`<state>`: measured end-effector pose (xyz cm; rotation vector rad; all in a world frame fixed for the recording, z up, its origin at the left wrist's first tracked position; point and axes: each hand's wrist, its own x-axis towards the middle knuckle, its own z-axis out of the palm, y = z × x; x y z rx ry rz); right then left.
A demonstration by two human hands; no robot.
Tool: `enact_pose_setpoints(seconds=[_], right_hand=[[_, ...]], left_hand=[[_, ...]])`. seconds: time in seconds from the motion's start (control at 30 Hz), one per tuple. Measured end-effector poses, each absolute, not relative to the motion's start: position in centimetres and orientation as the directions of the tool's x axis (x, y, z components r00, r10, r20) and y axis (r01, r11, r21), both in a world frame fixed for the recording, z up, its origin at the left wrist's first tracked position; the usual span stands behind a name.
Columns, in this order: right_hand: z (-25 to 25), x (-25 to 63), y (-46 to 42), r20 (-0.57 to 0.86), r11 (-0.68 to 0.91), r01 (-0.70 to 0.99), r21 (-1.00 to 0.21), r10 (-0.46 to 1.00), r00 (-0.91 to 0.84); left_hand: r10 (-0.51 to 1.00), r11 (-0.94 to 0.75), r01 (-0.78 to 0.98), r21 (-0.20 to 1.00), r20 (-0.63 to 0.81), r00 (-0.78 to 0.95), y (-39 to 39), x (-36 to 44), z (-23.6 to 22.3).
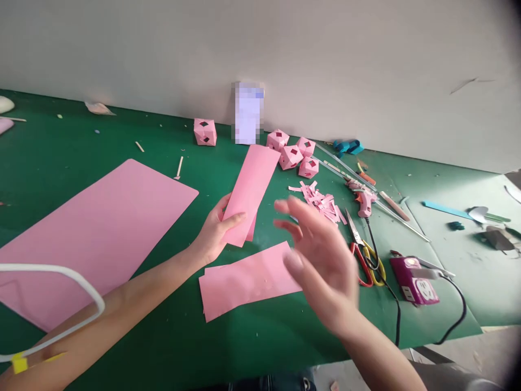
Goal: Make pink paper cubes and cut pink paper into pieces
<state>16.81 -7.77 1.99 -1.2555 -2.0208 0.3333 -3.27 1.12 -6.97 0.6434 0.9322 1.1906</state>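
Note:
My left hand (220,228) grips pink paper strips (253,187) by their lower end, thumb on top; at least two overlap. My right hand (321,255) is raised over the table with fingers apart and nothing in it. Partly under its thumb lie more pink strips (248,285), slightly fanned on the green surface. A large pink sheet (101,228) is at the left, partly covered by my left forearm. Beyond my hands sit several folded pink paper cubes (291,156) with diamond-shaped holes, and one more such cube (205,132) stands apart.
Small pink paper scraps (321,203) are heaped right of centre. Scissors (368,255), a pink glue gun (365,202) with its cord and a purple power strip (414,282) lie on the right. A blurred-out phone-like screen (247,114) leans on the wall. A white curved bar (81,279) crosses the lower left.

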Motion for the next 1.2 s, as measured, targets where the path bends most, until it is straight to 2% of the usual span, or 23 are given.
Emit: enact_pose_setpoints(seconds=[0.03, 0.07, 0.1, 0.13, 0.2, 0.3, 0.47, 0.57, 0.67, 0.77, 0.87, 1.0, 1.1, 1.2], right_hand=[[0.6, 16.2, -4.7, 0.323, 0.354, 0.576, -0.737, 0.933, -0.161], [-0.9, 15.6, -1.9, 0.215, 0.227, 0.453, -0.862, 0.973, -0.079], [-2.3, 15.0, 0.4, 0.101, 0.104, 0.33, -0.938, 0.995, -0.025], [-3.5, 14.5, 2.3, -0.018, -0.019, 0.209, -0.978, 1.0, 0.005], [-5.3, 13.9, 4.4, -0.208, -0.21, -0.025, -0.977, 0.976, -0.067], [-6.4, 13.9, 4.9, -0.247, -0.268, -0.21, -0.94, 0.961, -0.123], [-6.9, 14.7, 4.9, -0.249, -0.261, -0.255, -0.931, 0.965, -0.079], [-7.2, 14.9, 5.0, -0.301, -0.307, -0.287, -0.907, 0.951, -0.063], [-7.2, 14.6, 4.6, -0.294, -0.307, -0.258, -0.916, 0.952, -0.087], [-7.1, 14.1, 3.7, -0.212, -0.236, -0.132, -0.963, 0.962, -0.174], [-7.2, 13.6, 2.8, -0.156, -0.173, -0.036, -0.984, 0.948, -0.279], [-7.5, 12.9, 1.7, -0.135, -0.135, 0.024, -0.991, 0.935, -0.328], [-7.5, 12.7, 1.4, -0.143, -0.143, 0.027, -0.989, 0.921, -0.362], [-7.6, 12.9, 1.9, -0.217, -0.266, -0.075, -0.961, 0.894, -0.392]], left_hand=[[0.961, 0.268, -0.485, 0.833, -0.267, 0.073, 0.9, -3.0, -7.0], [0.96, 0.265, -0.483, 0.835, -0.273, 0.055, 0.7, -2.8, -7.0], [0.958, 0.266, -0.481, 0.836, -0.282, 0.04, 0.5, -2.5, -7.1], [0.956, 0.27, -0.475, 0.837, -0.291, 0.03, 0.3, -2.3, -7.1], [0.954, 0.279, -0.454, 0.847, -0.298, 0.031, -0.1, -2.0, -7.2], [0.952, 0.304, -0.371, 0.877, -0.298, 0.075, -0.6, -2.0, -7.1], [0.88, 0.45, -0.322, 0.833, -0.352, 0.319, -0.2, -3.1, -6.5], [0.859, 0.485, -0.346, 0.804, -0.361, 0.364, 0.5, -3.6, -6.4], [0.879, 0.448, -0.386, 0.806, -0.318, 0.357, 1.1, -3.7, -6.6], [0.908, 0.399, -0.458, 0.794, -0.273, 0.318, 1.3, -3.6, -7.0], [0.927, 0.371, -0.489, 0.789, -0.285, 0.244, 1.4, -3.6, -7.3], [0.93, 0.366, -0.487, 0.793, -0.326, 0.169, 1.5, -3.6, -7.3], [0.921, 0.386, -0.453, 0.803, -0.362, 0.143, 1.5, -3.5, -7.2], [0.915, 0.4, -0.442, 0.803, -0.376, 0.147, 1.4, -3.6, -7.2]])
